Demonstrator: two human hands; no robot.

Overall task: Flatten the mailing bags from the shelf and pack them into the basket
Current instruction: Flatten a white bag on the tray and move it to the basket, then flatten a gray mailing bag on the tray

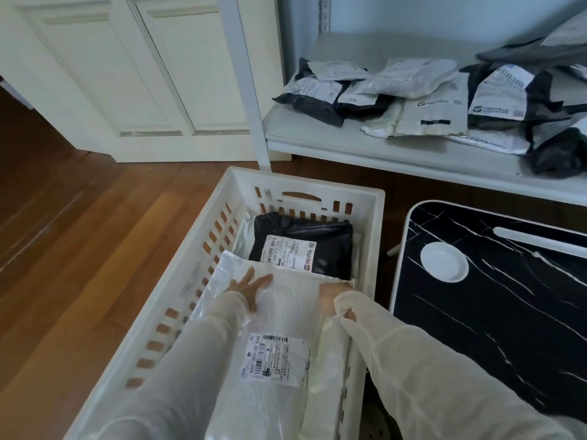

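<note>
Two hands press a white mailing bag (273, 315) inside the basket (203, 249), lower centre: left hand (249, 285) flat, fingers straight; right hand (332, 295) grasps the bag's far edge

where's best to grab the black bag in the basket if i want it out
Probably the black bag's far edge, coming from above: it lies flat, its near end tucked under the white bag, its sides close to the basket walls.
</note>
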